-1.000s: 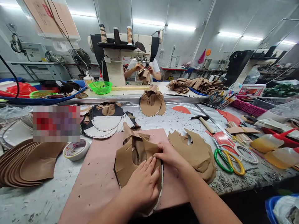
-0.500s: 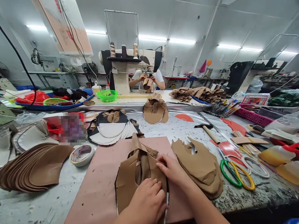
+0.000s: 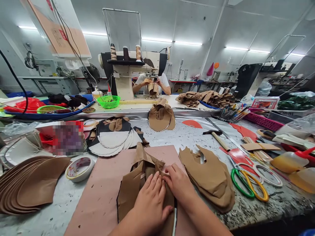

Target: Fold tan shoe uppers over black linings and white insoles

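A brown shoe upper (image 3: pixel 126 196) with dark edges and a folded tongue part lies on a pink board (image 3: pixel 94 196) in front of me. My left hand (image 3: pixel 150 198) rests flat on it, fingers stretched forward and thumb out to the side. At the upper's right edge, my right hand (image 3: pixel 179 185) has its thumb and fingers bent together on the brown material. Just right of that hand is a stack of flat brown cut pieces (image 3: pixel 209 178). Another brown upper (image 3: pixel 158 121) sits beyond the board.
Left are a tape roll (image 3: pixel 80 168), fanned brown pieces (image 3: pixel 36 183) and black-and-white pieces (image 3: pixel 113 139). Scissors (image 3: pixel 242 183), a hammer (image 3: pixel 220 140) and bottles (image 3: pixel 289 162) lie right. Across the table a person works at a sewing machine (image 3: pixel 123 78).
My left hand has slid forward over the upper, and its fingers have straightened. The right hand's fingers have drawn closer to the left fingertips. The view has shifted slightly.
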`<state>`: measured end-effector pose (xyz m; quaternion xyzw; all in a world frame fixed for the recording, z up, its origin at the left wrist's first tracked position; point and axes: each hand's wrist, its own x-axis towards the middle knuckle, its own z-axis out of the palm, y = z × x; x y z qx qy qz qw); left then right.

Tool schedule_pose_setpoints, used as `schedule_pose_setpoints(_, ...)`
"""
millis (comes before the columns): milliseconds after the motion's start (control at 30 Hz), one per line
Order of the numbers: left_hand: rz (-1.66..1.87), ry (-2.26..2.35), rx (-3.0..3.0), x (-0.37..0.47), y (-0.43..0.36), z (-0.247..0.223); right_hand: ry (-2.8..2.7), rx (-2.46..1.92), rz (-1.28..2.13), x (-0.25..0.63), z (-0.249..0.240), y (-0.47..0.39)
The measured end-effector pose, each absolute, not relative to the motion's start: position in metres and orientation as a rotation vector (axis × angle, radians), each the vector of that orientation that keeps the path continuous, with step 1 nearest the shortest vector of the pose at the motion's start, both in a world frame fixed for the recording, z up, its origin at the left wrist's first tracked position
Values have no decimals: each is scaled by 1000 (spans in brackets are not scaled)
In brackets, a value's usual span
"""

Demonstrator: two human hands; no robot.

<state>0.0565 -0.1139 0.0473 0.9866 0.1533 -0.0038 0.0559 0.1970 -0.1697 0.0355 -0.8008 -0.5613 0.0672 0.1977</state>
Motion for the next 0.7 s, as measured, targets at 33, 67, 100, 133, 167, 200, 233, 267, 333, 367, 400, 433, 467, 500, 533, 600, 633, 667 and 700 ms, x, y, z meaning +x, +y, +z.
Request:
schedule_pose_setpoints(33, -12, 464, 3007, 59, -112, 50, -1642, -2270, 139, 196, 38, -172)
schedule_pose_setpoints(67, -11, 468, 3019, 60, -111, 51, -1702, -2299, 105, 195, 41, -173)
schedule_pose_setpoints(100, -2, 481, 3024, 61, -110, 52, -1744, -2316, 81, 194, 46, -173)
schedule_pose_setpoints(133, 21, 496, 3019, 62, -110, 51, -1770, -2307, 68, 193, 51, -172)
schedule_pose_setpoints(167, 50, 507, 3005, 62, -110, 50, -1800, -2261, 69, 192, 55, -169)
schedule_pose_setpoints(200, 76, 514, 2986, 61, -110, 48, -1846, -2179, 86, 192, 59, -164)
schedule_pose_setpoints(233, 92, 519, 2965, 60, -110, 46, -1903, -2083, 115, 192, 61, -157)
schedule_pose_setpoints(267, 94, 527, 2944, 59, -110, 43, -1951, -1999, 146, 194, 62, -150)
schedule_pose_setpoints(333, 68, 541, 2911, 58, -110, 40, -1962, -1943, 247, 202, 56, -132)
schedule_pose_setpoints(367, 45, 543, 2900, 57, -110, 39, -1924, -1964, 302, 207, 52, -124)
schedule_pose_setpoints(400, 21, 543, 2892, 57, -110, 39, -1863, -1986, 355, 214, 46, -117)
schedule_pose_setpoints(433, -4, 538, 2888, 57, -110, 40, -1799, -1990, 410, 220, 40, -111)
schedule_pose_setpoints(467, -33, 533, 2886, 57, -110, 41, -1739, -1972, 461, 225, 35, -107)
schedule_pose_setpoints(500, -60, 531, 2885, 57, -110, 43, -1687, -1944, 510, 230, 30, -104)
schedule_pose_setpoints(533, -81, 529, 2885, 58, -109, 46, -1640, -1915, 551, 233, 27, -102)
schedule_pose_setpoints(600, -108, 518, 2886, 59, -108, 51, -1563, -1877, 624, 235, 24, -101)
schedule_pose_setpoints(633, -116, 510, 2885, 59, -107, 53, -1551, -1873, 642, 235, 24, -101)
schedule_pose_setpoints(667, -120, 499, 2884, 60, -106, 55, -1552, -1870, 651, 235, 25, -102)
schedule_pose_setpoints(700, -120, 484, 2883, 60, -105, 56, -1556, -1867, 654, 234, 25, -102)
